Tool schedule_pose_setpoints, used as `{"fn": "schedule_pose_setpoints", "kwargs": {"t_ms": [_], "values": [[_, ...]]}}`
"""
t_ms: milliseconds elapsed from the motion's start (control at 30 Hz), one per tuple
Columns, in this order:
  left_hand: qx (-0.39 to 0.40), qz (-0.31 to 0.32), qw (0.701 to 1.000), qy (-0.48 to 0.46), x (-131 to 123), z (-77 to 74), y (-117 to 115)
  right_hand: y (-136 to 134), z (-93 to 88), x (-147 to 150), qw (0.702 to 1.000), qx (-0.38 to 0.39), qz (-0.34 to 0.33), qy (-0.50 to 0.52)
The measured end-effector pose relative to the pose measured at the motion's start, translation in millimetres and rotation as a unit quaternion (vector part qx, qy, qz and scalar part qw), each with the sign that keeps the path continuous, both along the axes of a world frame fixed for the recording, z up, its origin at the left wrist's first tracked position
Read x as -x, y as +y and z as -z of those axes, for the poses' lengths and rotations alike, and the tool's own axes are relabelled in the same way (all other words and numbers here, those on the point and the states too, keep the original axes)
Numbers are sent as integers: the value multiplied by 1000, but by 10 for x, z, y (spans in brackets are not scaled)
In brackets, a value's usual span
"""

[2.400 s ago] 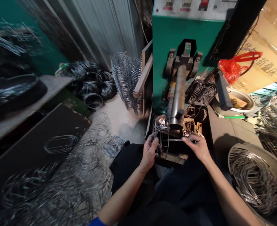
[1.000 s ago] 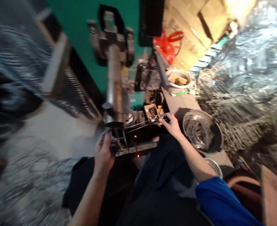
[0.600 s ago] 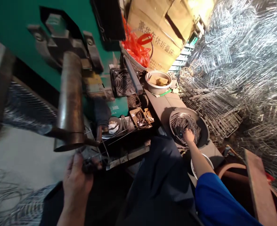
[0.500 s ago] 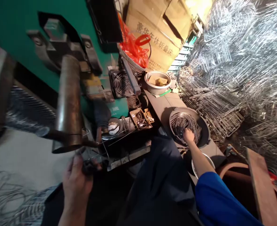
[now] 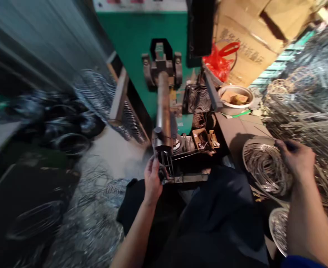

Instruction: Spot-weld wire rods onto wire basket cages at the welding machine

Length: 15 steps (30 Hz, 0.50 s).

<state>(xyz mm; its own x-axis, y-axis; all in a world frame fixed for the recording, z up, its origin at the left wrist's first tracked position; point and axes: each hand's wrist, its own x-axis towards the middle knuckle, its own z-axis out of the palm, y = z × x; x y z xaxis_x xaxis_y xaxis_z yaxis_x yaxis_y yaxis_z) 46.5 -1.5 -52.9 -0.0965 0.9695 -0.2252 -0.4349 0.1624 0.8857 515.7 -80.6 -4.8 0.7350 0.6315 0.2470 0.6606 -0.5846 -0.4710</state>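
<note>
My left hand (image 5: 153, 180) is closed at the lower end of the machine's upright metal cylinder (image 5: 164, 111). Its fingers pinch a small wire frame (image 5: 166, 160) just beneath the cylinder; a dark part by the fingers is too blurred to name. Over the right rim of a round tub (image 5: 246, 149), my right hand (image 5: 299, 158) is raised with thumb and finger pinched together. A thin wire (image 5: 264, 133) seems to run from that pinch toward the left. Bent metal wires (image 5: 267, 167) lie coiled inside the tub.
A white bowl (image 5: 272, 219) of small metal pieces sits below the tub. Behind stand a basin (image 5: 250, 106) and a cardboard box (image 5: 236, 44). Piled wire racks (image 5: 300, 115) crowd the right; loose wire (image 5: 91, 216) covers the left floor. Small boxes (image 5: 201, 139) lie beside the machine.
My right hand has come up out of the wires in the tub to its right rim. The view has swung left, and my left hand now sits right under the cylinder.
</note>
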Motion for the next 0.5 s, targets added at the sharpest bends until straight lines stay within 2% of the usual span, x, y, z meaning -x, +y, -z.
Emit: {"fn": "schedule_pose_setpoints", "kwargs": {"t_ms": [67, 167, 233, 333, 433, 500], "values": [[3, -4, 1000, -1, 47, 9, -57, 142, -172, 423, 984, -87, -135, 82], [11, -6, 1000, -6, 106, 9, -189, 367, -245, 1146, 926, -151, -281, 202], [14, -6, 1000, -16, 133, 1, -290, 514, -148, 1575, 892, -150, -332, 266], [29, 0, 999, -28, 158, -15, -431, 670, 138, 2038, 853, -137, -371, 341], [47, 4, 998, -34, 181, -22, -533, 726, 409, 2285, 825, -131, -393, 384], [52, 5, 998, -38, 198, -19, -572, 735, 510, 2356, 815, -122, -406, 395]]}}
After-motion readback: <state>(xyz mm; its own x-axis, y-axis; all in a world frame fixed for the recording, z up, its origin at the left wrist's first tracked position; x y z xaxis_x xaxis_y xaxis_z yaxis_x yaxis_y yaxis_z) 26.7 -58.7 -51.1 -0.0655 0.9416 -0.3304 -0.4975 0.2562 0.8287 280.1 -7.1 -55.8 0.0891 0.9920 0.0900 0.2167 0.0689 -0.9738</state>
